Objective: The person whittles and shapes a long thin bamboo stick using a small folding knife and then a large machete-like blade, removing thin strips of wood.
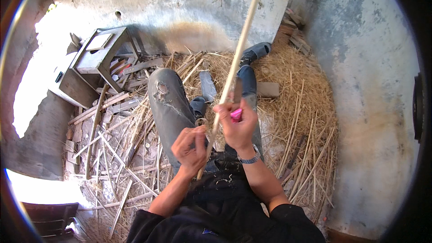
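Observation:
A long pale wooden stick slants up from my lap and runs out past the top edge. My right hand is closed round the pink handle of a knife, and its thumb presses against the stick. The knife's blade, a little blurred, points away from me just right of the stick. Left of the stick's lower part, my left hand has its fingers curled in a pinch. A thin curled shaving shows at those fingertips. Small shavings lie on my dark clothing.
Loose sticks and straw-like shavings cover the floor around my legs. A worn wooden stool stands at the far left by scrap boards. A brick-like block lies beyond my right knee. Stained walls enclose the space.

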Motion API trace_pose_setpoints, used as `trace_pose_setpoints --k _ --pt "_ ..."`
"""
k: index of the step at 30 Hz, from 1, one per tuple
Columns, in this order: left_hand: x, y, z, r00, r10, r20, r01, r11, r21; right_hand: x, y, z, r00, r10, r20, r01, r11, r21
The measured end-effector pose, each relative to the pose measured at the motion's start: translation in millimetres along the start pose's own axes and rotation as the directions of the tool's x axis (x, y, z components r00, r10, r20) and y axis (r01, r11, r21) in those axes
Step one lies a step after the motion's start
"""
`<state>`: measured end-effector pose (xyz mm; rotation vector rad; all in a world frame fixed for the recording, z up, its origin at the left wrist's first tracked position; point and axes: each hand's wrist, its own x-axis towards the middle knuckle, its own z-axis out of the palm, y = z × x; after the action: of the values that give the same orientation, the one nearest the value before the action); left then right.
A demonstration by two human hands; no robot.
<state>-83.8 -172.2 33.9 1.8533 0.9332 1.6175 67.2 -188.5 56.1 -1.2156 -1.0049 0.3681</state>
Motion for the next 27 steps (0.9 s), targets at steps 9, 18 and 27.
trace_pose_setpoints --k 9,18,27 --pt "37.8 -106.6 -207.8 0.940 -0.147 -0.308 0.340 0.327 0.882 48.2 7.3 -104.5 0.975 0.071 -0.209 -0.081 0.996 -0.039" --pt "21.2 -67.9 -137.5 0.984 -0.175 0.008 0.147 0.849 0.508 42.3 -1.8 -104.1 0.989 -0.143 -0.024 0.130 0.950 -0.284" --pt "74.4 6.2 -57.0 0.750 0.661 -0.024 -0.551 0.645 0.530 12.3 2.4 -114.1 0.990 -0.090 0.111 0.126 0.916 -0.382"
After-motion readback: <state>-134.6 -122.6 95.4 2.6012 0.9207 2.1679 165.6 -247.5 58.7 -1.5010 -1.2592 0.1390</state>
